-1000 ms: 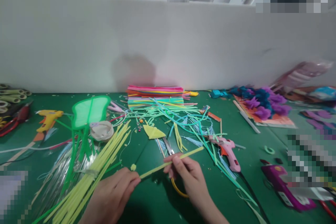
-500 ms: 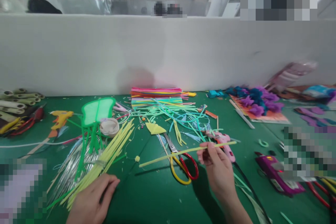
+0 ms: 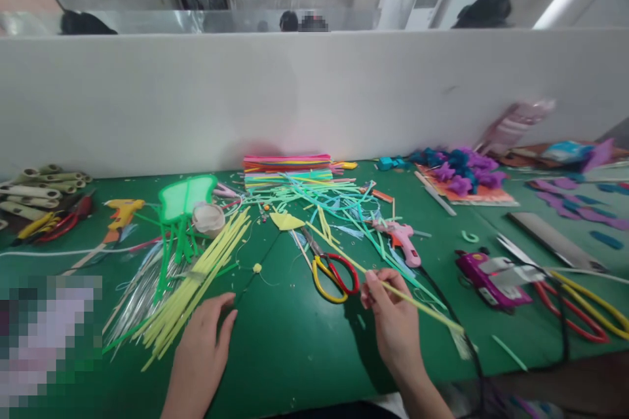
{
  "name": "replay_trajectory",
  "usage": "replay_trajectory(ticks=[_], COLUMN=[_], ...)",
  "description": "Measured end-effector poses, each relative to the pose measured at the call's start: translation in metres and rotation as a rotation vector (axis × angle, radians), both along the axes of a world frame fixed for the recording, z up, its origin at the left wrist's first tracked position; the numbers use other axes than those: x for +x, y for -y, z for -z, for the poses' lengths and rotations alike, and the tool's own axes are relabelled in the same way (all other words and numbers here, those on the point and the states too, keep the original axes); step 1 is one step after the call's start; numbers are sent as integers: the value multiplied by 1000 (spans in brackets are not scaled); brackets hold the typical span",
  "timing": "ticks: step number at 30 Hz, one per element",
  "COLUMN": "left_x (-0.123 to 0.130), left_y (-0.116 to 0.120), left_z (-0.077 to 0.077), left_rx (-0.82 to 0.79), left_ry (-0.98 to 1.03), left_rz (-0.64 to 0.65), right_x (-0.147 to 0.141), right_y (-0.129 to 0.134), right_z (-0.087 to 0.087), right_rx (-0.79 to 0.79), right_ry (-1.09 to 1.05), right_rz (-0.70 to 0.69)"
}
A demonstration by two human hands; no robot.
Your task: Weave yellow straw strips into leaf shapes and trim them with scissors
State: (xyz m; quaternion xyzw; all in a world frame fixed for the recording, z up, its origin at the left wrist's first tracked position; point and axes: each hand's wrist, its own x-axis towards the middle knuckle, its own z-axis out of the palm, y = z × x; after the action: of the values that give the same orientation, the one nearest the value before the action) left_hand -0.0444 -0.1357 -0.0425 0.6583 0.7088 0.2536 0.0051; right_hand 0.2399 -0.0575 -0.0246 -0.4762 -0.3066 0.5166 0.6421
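My right hand (image 3: 393,314) pinches a long yellow-green strip (image 3: 427,308) near its middle; the strip slants down to the right. My left hand (image 3: 209,340) is over the table with thumb and fingers apart, holding nothing, just right of a bundle of yellow-green strips (image 3: 201,281). Between the hands, scissors (image 3: 334,275) with one red and one yellow handle lie on the green table (image 3: 280,353). A folded yellow piece (image 3: 286,221) rests by the scissors' tips, and a small yellow bead-like piece (image 3: 257,268) is nearer me.
A green net shape (image 3: 187,198) and a yellow glue gun (image 3: 124,213) lie left. Colourful strips (image 3: 287,163) are stacked by the partition (image 3: 196,98). A pink glue gun (image 3: 403,240), purple device (image 3: 491,281) and larger scissors (image 3: 574,314) are right.
The strip in my right hand has swung from nearly level to slanting down rightward. My left hand has moved right and its fingers have spread. The camera view has shifted.
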Motion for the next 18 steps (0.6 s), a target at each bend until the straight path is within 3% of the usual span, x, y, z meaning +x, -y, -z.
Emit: replay_trajectory(ticks=[7, 15, 18], left_x=[13, 48, 56], left_y=[-44, -113, -134], left_z=[12, -29, -30], left_rx=[54, -113, -111], left_ry=[-237, -429, -423], left_rz=[79, 23, 39], right_x=[5, 12, 13], right_y=[11, 11, 13], right_z=[-7, -3, -5], right_rx=[25, 23, 21], right_ry=[-20, 46, 34], right_rz=[-64, -95, -87])
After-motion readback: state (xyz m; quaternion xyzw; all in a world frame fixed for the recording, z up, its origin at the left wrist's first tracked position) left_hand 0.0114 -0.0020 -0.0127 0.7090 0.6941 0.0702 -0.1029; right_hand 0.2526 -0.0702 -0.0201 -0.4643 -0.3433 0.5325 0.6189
